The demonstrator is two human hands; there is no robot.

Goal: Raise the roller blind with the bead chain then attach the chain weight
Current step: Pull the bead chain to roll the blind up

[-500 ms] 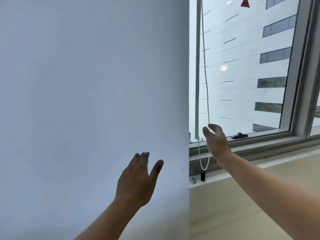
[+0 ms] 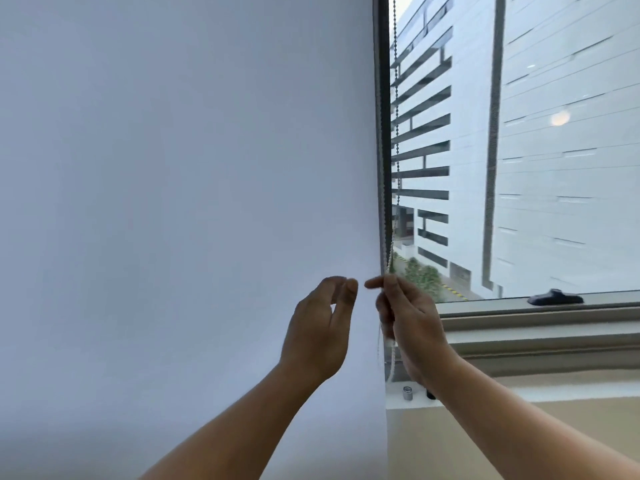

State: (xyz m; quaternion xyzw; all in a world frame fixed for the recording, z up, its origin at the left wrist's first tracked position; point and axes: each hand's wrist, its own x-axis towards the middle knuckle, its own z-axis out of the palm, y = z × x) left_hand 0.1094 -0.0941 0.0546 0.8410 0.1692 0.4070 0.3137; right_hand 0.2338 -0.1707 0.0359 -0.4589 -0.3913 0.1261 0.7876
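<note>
Right fingers: your right hand (image 2: pixel 408 320) pinches the bead chain (image 2: pixel 397 133) between thumb and forefinger, at the right edge of the roller blind (image 2: pixel 173 168).
Left fingers: your left hand (image 2: pixel 318 327) is loosely curled and holds nothing, just left of that pinch.
Chain axis: vertical. It rises straight from your grip and its loop hangs below (so pull straight down).
Blind: covers the left pane.
Weight: a small silver cylinder (image 2: pixel 408 393), likely the weight, stands on the sill (image 2: pixel 554 389) below your right wrist.
</note>
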